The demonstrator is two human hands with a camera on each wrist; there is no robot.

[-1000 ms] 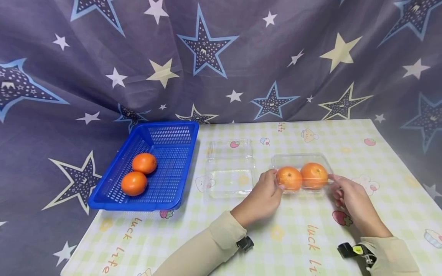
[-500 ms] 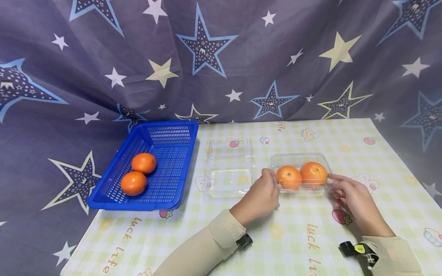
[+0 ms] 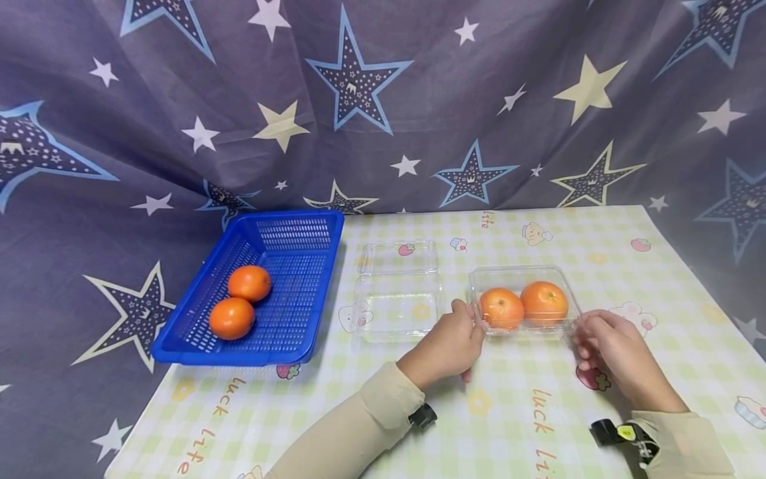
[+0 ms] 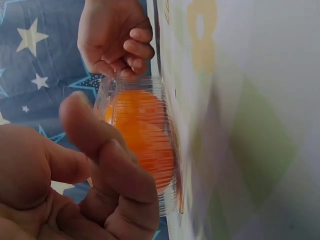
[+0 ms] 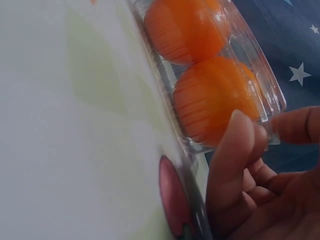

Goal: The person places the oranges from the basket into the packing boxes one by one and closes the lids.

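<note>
Both hands, left and right, pinch the closed box ends; step: sealing two oranges; next likely needs firm lid pressure.

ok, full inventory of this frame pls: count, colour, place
closed clamshell box: 1, clear plastic, table centre-right, between the two hands
oranges in the box: 2, orange, side by side under the lid
open clamshell box: 1, clear, empty, lid folded back, left of the closed one
basket: 1, blue mesh plastic, left edge of the table
oranges in the basket: 2, orange, touching, front left part
tablecloth: 1, pale green check with cartoon prints
backdrop: 1, grey-blue cloth with stars
left hand: 1, fingers at the box's left end
right hand: 1, fingers curled at the box's right end
sleeves: 2, beige
</note>
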